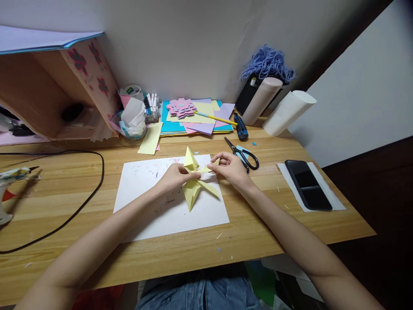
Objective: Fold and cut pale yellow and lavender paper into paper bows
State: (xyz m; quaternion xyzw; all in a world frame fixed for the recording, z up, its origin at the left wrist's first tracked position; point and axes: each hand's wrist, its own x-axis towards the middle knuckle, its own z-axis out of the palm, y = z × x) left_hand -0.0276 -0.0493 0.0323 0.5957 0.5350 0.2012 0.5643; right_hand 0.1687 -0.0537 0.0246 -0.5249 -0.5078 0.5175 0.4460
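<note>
A folded pale yellow paper flower [192, 189] with pointed petals is held above a marked white sheet of paper [142, 219]. My left hand [176, 176] is closed on the flower near its middle, thumb laid over the paper. With thumb and fingers pinched, my right hand [229, 167] grips one petal on the flower's right side. Other petals point up, down and to the lower right. Part of the flower's left side is hidden behind my left hand. Black-handled scissors [248, 159] lie just beyond my right hand.
At the back, a pink paper flower [181, 107] and a yellow pencil-like stick [216, 118] lie on coloured paper. A utility knife [241, 127] is beside them. A phone [308, 185] lies right; a glue gun [13, 181] and black cable [102, 172] are left.
</note>
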